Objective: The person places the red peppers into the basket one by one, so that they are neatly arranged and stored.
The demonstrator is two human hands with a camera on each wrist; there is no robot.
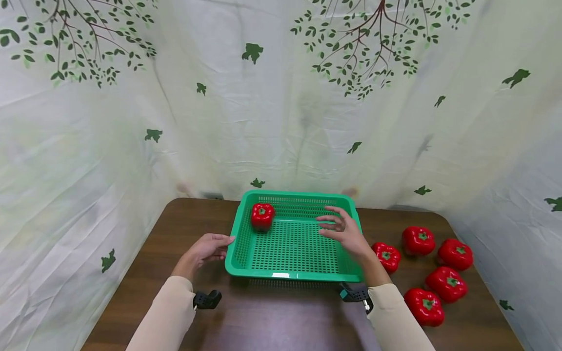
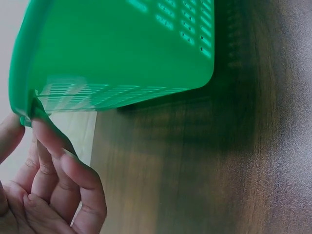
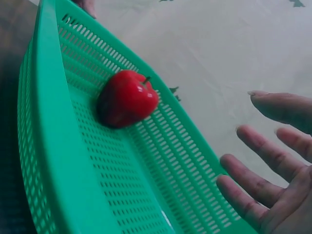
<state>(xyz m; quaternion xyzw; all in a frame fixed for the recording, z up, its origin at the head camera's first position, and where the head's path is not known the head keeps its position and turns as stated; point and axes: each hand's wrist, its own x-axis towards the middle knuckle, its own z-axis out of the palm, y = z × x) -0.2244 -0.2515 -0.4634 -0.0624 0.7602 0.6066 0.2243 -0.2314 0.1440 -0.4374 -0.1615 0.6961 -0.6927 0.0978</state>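
A green plastic basket with slotted walls stands on the table. One red bell pepper sits in its far left corner; the right wrist view shows this pepper too. At the basket's left rim, my left hand pinches the edge between thumb and fingers, as the left wrist view shows with the hand under the rim. My right hand hovers over the basket's right side, fingers spread and holding nothing. In the right wrist view the same hand has its fingers apart.
Several red bell peppers lie right of the basket on the brown table, the closest being a pepper beside my right forearm. A patterned white cloth hangs behind the table and along its sides.
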